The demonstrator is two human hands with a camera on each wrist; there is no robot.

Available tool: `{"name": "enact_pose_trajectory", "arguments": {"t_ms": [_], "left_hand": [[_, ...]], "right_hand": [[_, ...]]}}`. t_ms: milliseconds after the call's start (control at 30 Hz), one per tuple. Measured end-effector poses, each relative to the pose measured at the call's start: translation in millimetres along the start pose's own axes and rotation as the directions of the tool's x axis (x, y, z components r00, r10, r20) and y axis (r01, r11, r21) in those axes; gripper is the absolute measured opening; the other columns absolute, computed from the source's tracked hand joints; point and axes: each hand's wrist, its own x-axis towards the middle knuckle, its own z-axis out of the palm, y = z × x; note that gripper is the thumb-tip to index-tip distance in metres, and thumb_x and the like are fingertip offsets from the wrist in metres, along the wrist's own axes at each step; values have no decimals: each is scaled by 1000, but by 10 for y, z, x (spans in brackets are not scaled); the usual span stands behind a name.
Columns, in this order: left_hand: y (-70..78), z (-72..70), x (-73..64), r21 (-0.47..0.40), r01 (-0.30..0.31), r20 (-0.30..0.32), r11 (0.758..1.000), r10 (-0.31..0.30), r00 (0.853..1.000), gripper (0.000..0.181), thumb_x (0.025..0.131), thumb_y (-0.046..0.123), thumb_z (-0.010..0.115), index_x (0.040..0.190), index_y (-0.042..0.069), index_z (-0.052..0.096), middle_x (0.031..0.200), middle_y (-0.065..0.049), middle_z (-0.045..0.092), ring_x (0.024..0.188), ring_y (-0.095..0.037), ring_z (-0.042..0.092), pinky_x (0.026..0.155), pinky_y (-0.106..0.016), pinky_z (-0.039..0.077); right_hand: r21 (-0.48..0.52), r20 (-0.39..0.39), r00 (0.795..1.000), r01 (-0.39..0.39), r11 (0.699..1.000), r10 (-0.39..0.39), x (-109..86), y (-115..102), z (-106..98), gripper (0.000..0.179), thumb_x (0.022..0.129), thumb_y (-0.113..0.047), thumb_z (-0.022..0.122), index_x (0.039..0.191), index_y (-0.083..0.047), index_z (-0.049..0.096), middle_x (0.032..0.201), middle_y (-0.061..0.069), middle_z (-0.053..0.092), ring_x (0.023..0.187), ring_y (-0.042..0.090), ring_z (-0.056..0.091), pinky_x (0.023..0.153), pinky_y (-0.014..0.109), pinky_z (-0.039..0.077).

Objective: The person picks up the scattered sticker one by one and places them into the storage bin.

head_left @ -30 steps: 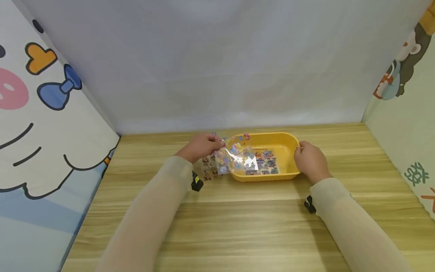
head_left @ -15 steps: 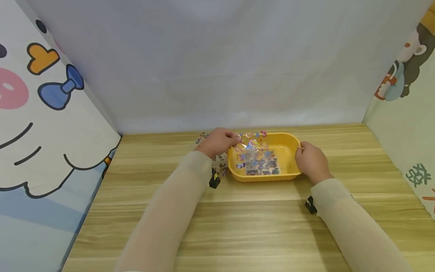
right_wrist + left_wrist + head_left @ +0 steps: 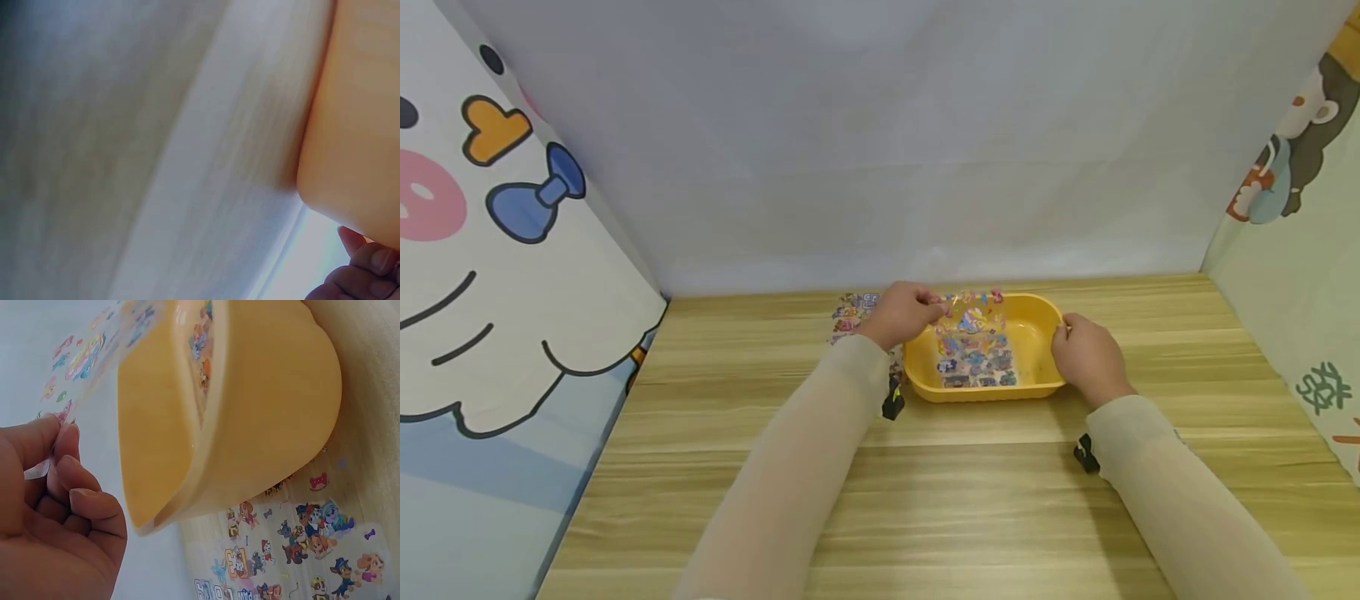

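Observation:
Between thumb and forefinger my left hand (image 3: 901, 315) pinches a corner of a clear sticker sheet (image 3: 81, 356) with small colourful figures. This sheet hangs over the left part of a yellow plastic basin (image 3: 1036, 329). Inside the basin lie more stickers (image 3: 200, 347), partly seen through the held sheet. My right hand (image 3: 1088, 354) grips the basin's right rim; only some of its fingers (image 3: 369, 259) show in the right wrist view. On the table left of the basin lie cartoon-dog sticker sheets (image 3: 312, 537), partly hidden under my left hand and forearm in the head view.
The basin stands on a wood-grain table (image 3: 955, 500), near its back edge. A pale cloth wall (image 3: 925, 167) rises right behind it. Printed cartoon panels (image 3: 520, 292) border the left and right sides.
My left hand has moved right with the pinched sticker sheet, bringing it over the basin. More of the sheets on the table has come into view. The right hand and basin have stayed put.

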Motion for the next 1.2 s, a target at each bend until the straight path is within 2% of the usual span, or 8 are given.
{"name": "enact_pose_trajectory", "arguments": {"t_ms": [333, 600, 767, 933, 1100, 1200], "left_hand": [[5, 70, 0, 20, 12, -8, 1000, -12, 1000, 22, 105, 28, 63, 94, 11, 72, 98, -1, 69, 63, -14, 43, 54, -29, 39], [-17, 155, -13, 24, -15, -49, 1000, 16, 999, 17, 105, 28, 64, 102, 16, 74, 98, -1, 68, 75, -16, 53, 62, -31, 44], [-34, 216, -8, 110, -31, -62, 993, 38, 997, 18, 105, 28, 63, 102, 15, 75, 95, 0, 67, 75, -15, 57, 63, -30, 47], [-30, 237, 9, 193, -9, -40, 981, 17, 999, 20, 106, 29, 61, 109, 13, 74, 97, 0, 69, 70, -14, 56, 61, -30, 48], [-25, 207, 23, 320, -12, -93, 947, 43, 995, 34, 105, 32, 63, 130, 10, 70, 116, -4, 71, 87, -14, 64, 76, -32, 54], [-55, 166, 28, 345, -8, -116, 939, 51, 992, 36, 105, 30, 63, 133, 9, 67, 122, -6, 70, 94, -17, 66, 80, -33, 55]], "right_hand": [[2, -2, 1000, 11, 1000, -11, 14, 22, 13, 54, 108, -22, 31, 147, 14, 42, 143, 36, 50, 123, 50, 54, 105, 64, 41], [1, -3, 1000, 16, 1000, -16, 10, 24, 10, 54, 108, -21, 30, 147, 15, 42, 143, 36, 50, 124, 51, 54, 105, 64, 40], [4, 1, 1000, 13, 1000, -13, 12, 24, 16, 54, 108, -21, 30, 147, 14, 42, 142, 36, 50, 122, 50, 55, 105, 64, 41], [7, -2, 1000, 13, 1000, -13, 1, -5, 14, 53, 108, -20, 31, 146, 14, 43, 142, 36, 51, 122, 49, 55, 105, 63, 41], [1, -10, 1000, 15, 1000, -15, -4, -18, 10, 52, 108, -20, 31, 145, 13, 45, 141, 35, 52, 122, 49, 56, 104, 63, 42], [-3, -11, 1000, 13, 1000, -13, 0, -11, 8, 52, 109, -21, 31, 146, 14, 44, 141, 35, 52, 123, 50, 55, 105, 63, 41]]}}
